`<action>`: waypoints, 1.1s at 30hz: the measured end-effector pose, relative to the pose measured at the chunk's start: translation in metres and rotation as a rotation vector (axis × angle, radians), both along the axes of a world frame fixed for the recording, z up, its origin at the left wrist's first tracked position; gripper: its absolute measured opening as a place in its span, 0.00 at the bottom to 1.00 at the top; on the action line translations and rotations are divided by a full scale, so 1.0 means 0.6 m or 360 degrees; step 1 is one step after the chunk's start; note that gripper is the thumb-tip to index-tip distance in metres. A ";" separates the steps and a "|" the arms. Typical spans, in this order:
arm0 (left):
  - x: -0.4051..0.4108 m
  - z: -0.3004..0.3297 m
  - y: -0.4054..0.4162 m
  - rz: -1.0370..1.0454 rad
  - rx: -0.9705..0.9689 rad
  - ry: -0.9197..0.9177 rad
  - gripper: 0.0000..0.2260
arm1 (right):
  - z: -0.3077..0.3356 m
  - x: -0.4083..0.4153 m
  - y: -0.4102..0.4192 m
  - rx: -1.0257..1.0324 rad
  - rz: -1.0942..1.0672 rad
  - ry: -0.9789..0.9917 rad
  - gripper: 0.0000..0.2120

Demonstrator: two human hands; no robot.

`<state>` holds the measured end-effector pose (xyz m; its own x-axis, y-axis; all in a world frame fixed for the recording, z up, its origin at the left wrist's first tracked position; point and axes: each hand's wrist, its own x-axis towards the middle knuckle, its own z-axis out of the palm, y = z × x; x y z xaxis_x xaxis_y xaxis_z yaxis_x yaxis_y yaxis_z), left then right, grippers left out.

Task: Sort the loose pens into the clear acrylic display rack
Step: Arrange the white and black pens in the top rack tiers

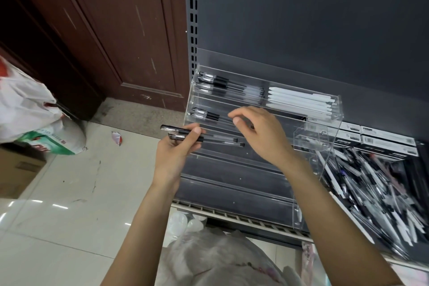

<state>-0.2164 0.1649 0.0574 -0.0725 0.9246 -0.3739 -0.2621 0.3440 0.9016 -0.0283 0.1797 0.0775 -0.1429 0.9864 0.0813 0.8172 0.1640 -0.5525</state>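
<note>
A clear acrylic display rack (232,183) with stepped tiers stands on the dark shelf. Its top tier holds several black-capped clear pens (229,87) on the left and white pens (301,101) on the right. Two black-capped pens (204,114) lie in the second tier. My left hand (176,151) grips two black-capped clear pens (209,138) in front of the rack's left side. My right hand (257,132) hovers over the second tier, fingers loosely curled and holding nothing. A heap of loose pens (371,193) lies on the shelf to the right.
Pen boxes (385,140) are stacked behind the loose heap, beside a small clear acrylic stand (318,137). A brown door (104,30) and tiled floor (69,193) are at left, with plastic bags (25,104) and a cardboard box (16,172). Another bag (220,260) lies below me.
</note>
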 end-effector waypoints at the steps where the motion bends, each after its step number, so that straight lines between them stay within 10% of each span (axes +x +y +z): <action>1: 0.000 0.001 0.001 0.0004 0.0010 0.0003 0.07 | 0.008 0.000 -0.008 -0.0033 0.0043 0.0134 0.10; 10: 0.025 0.007 0.007 -0.0128 0.0115 -0.0027 0.07 | 0.008 0.039 -0.028 0.0179 -0.0207 0.0339 0.06; 33: -0.012 -0.010 0.003 -0.0132 0.0175 0.0164 0.09 | -0.011 0.024 0.028 0.0093 -0.0037 -0.0513 0.12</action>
